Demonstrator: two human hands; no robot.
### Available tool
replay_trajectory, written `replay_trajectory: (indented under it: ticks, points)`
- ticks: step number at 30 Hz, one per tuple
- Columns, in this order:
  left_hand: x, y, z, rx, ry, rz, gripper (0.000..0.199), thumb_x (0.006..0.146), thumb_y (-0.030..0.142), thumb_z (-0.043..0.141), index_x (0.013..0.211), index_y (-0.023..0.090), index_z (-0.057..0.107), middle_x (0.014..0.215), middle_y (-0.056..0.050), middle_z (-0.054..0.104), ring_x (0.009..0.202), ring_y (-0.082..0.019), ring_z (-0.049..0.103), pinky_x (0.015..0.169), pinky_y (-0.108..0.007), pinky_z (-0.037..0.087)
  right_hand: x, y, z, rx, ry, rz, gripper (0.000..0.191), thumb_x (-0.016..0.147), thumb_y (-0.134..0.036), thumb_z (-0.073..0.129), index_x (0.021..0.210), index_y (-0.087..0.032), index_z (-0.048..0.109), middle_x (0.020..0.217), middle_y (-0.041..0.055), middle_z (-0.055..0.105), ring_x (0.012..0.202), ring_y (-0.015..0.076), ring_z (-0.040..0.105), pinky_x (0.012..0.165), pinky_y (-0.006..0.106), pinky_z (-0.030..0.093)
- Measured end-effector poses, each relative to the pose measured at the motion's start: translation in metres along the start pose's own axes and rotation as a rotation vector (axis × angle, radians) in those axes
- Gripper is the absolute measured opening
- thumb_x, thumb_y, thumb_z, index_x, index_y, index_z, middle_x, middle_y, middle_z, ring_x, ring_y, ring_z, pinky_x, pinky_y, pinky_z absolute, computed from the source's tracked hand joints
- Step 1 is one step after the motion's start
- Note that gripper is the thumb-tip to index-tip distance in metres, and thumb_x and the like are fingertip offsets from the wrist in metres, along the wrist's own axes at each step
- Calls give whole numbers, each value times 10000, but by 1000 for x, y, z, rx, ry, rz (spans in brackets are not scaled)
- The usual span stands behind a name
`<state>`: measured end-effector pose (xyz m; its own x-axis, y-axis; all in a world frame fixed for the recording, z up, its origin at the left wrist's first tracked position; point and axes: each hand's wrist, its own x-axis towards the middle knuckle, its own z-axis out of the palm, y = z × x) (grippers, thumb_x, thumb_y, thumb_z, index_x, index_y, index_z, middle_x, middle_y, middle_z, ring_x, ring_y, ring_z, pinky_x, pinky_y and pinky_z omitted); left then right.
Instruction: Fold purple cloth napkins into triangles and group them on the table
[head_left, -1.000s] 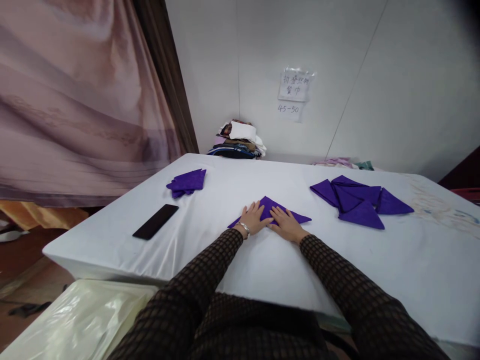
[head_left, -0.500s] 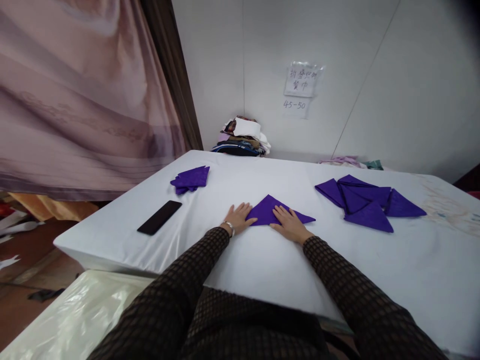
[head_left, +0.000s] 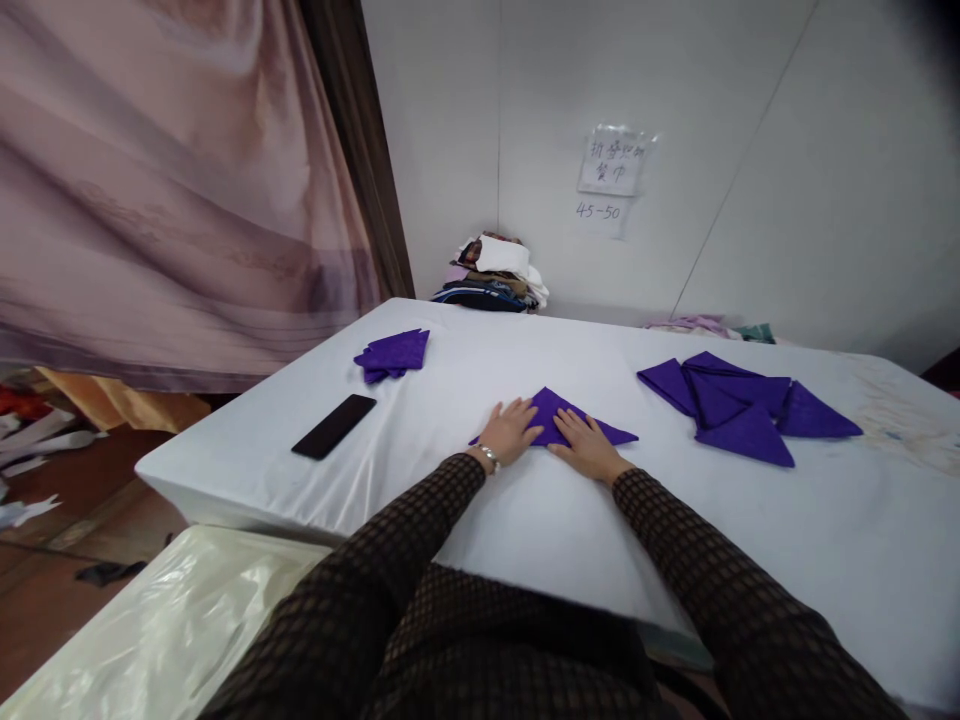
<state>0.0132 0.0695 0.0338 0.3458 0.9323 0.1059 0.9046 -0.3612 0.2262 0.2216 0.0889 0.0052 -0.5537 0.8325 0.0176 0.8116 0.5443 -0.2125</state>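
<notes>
The purple cloth (head_left: 547, 404) lies flat on the white table (head_left: 465, 365), directly under the person's two hands, its long axis running from left to right across the front of the body. Its peak points away from the person and its long edge lies on the near side. Neither hand is nearer: the left hand (head_left: 510, 432) rests over the left part, the right hand (head_left: 587, 447) just right of the middle. Both hands are open, palms down, fingers spread, and gripping nothing that shows. The cloth looks like a folded, smooth triangle of one deep colour; its right corner sticks out past the right hand, while only a small tip shows beyond the left. How many layers it has cannot be told.
</notes>
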Motion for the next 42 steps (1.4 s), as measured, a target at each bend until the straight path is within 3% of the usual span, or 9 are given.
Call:
replay_trajectory:
  ticks: [4, 9, 18, 22, 26, 29, 32, 36, 42]
  points:
    - [38, 24, 14, -59, -87, 66, 636, 895, 584, 252, 1414, 226, 333, 1522, -31, 247, 1406, -213, 179, 1157, -440, 84, 0, -2, -2, 1, -3, 5, 728, 891, -615, 288, 1480, -200, 185, 1532, 89, 186, 1415, 234, 113, 1121, 468, 88]
    - [53, 12, 25, -61, -124, -6, 670, 886, 589, 261, 1419, 190, 331, 1518, -65, 250, 1400, -257, 196, 1144, -509, 110, 0, -3, -2, -11, -19, 4, 710, 898, -602, 279, 1463, -174, 252, 1527, 100, 203, 1415, 230, 115, 1126, 454, 78]
    - [45, 1, 21, -42, -120, -27, 663, 884, 597, 267, 1423, 215, 314, 1524, -49, 238, 1408, -253, 160, 1139, -505, 108, -1, -4, -5, 13, -19, 3, 730, 890, -625, 257, 1464, -174, 252, 1528, 87, 200, 1414, 226, 118, 1128, 449, 80]
    - [31, -30, 11, -5, -112, -168, 558, 910, 520, 295, 1393, 245, 349, 1515, -39, 268, 1403, -224, 184, 1131, -506, 124, -1, -4, -7, 24, -17, 0, 737, 887, -630, 247, 1465, -173, 251, 1528, 85, 197, 1414, 232, 118, 1127, 447, 74]
    - [10, -65, -6, 26, -55, -333, 450, 929, 380, 324, 1342, 226, 418, 1492, -88, 314, 1384, -272, 230, 1089, -587, 153, -1, -3, -5, 42, -20, 1, 753, 884, -631, 252, 1464, -151, 251, 1528, 99, 191, 1413, 247, 114, 1128, 450, 54]
    - [1, -67, -15, 33, 19, -390, 438, 947, 332, 269, 1323, 190, 445, 1457, -136, 365, 1367, -301, 262, 1067, -602, 177, -2, -3, -5, 62, -16, 1, 745, 884, -623, 267, 1462, -153, 259, 1527, 98, 195, 1412, 255, 120, 1132, 447, 50]
    - [3, -42, -14, -1, 46, -243, 460, 955, 391, 258, 1335, 210, 442, 1456, -89, 383, 1372, -250, 260, 1113, -519, 153, -2, -4, -6, 82, 6, -12, 722, 893, -593, 291, 1460, -148, 266, 1526, 98, 199, 1411, 256, 122, 1134, 452, 55]
    - [8, -7, -1, -56, 1, -6, 518, 891, 508, 409, 1345, 262, 445, 1469, -23, 366, 1370, -227, 272, 1148, -437, 106, 0, -2, -3, 93, 7, -4, 699, 879, -580, 356, 1466, -214, 255, 1524, 84, 205, 1410, 250, 135, 1127, 475, 81]
    - [6, -13, 14, -100, -41, 52, 599, 876, 578, 337, 1382, 262, 387, 1488, -59, 323, 1378, -266, 255, 1111, -541, 148, 5, 6, 2, 184, 24, -29, 675, 862, -588, 391, 1464, -353, 197, 1519, 17, 217, 1405, 268, 152, 1093, 562, 78]
